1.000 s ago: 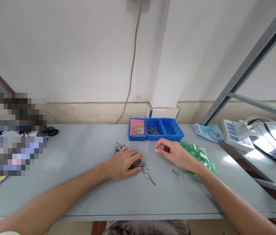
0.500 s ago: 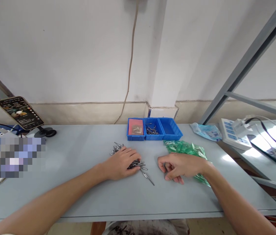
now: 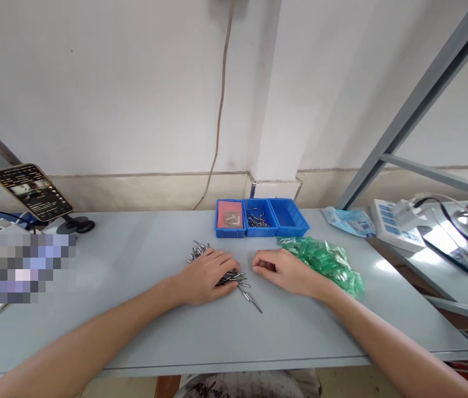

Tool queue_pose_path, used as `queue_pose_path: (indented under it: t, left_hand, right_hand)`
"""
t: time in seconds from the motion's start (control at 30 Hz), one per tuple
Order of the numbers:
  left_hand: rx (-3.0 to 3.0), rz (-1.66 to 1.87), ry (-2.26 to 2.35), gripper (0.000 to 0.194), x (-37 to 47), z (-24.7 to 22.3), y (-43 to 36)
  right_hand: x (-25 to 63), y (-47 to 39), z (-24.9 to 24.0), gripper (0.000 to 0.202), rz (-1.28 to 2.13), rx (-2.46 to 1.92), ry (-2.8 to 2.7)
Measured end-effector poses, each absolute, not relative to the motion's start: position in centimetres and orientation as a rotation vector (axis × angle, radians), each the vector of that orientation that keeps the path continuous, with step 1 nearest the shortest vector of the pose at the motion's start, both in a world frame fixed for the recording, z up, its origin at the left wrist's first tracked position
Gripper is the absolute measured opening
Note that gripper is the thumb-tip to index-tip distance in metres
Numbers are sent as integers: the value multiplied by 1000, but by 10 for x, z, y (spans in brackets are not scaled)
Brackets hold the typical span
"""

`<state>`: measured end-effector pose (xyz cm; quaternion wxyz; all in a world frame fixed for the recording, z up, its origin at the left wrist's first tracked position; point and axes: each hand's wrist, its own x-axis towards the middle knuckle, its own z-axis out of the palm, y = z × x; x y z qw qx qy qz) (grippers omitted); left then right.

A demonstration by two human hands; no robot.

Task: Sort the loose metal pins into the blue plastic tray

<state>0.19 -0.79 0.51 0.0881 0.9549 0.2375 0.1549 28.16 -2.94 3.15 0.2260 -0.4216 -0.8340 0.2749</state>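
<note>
Under left hand [image 3: 209, 276], metal pins [image 3: 230, 279].

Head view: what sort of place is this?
Probably a small-parts workbench, perhaps in a workshop or factory. Signs: a pile of slim metal parts under the left hand, blue bins with more such parts in the middle one, and a plain grey table.

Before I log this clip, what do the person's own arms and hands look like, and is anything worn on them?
The left hand and right hand are ungloved. No rings show on the visible fingers. No sleeve, watch, cable or marking shows on the left forearm or right forearm.
</note>
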Motion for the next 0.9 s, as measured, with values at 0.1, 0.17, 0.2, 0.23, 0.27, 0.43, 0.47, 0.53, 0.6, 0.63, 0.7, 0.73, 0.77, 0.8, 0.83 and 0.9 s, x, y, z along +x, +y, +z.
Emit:
queue_pose_path:
  t: [0.1,0.17,0.2,0.23,0.27,0.43,0.47,0.53,0.6,0.63,0.7,0.73,0.77,0.8,0.83,0.9]
  left_hand:
    - [2841,456,713,19,2,4,-8]
    - [2838,454,713,19,2,4,-7]
    - [2835,454,712,19,1,4,-7]
    - [2831,455,713,19,1,4,-7]
    - [2829,455,713,19,1,4,-8]
    - [2829,465,704,18,1,4,-8]
    - [2830,470,705,18,1,4,-8]
    - [2833,475,706,18,1,4,-8]
    - [2835,472,702,18,1,4,-8]
    - [2835,470,700,18,1,4,-8]
    - [2834,470,699,18,1,4,-8]
    - [2836,474,704,17,1,4,-8]
    - [2836,476,707,17,1,4,-8]
    - [2835,477,707,17,1,4,-8]
    - [2835,475,707,17,1,4,-8]
    - [2836,472,705,18,1,4,-8]
  right_hand:
    - [283,-27,28,12,609,-1195,-2309]
    - [286,-25,26,6,570,-1226,-2345]
    - [287,-24,25,4,578,-1234,-2357]
    - [289,-23,25,4,594,-1231,-2364]
    - [290,-22,25,5,612,-1219,-2362]
    - [290,-20,28,15,693,-1110,-2338]
    - [290,-20,28,16,705,-1093,-2335]
    - [290,-20,28,21,729,-1068,-2330]
    - [291,-20,27,27,754,-1067,-2337]
    - [292,-19,27,29,758,-1076,-2347]
    - [293,-19,26,28,737,-1103,-2383]
    - [293,-19,26,24,716,-1118,-2402]
    - [293,-19,26,19,696,-1129,-2418]
    - [293,-20,26,15,680,-1136,-2434]
    - [293,-20,27,12,669,-1140,-2447]
    - [292,-21,26,14,652,-1143,-2463]
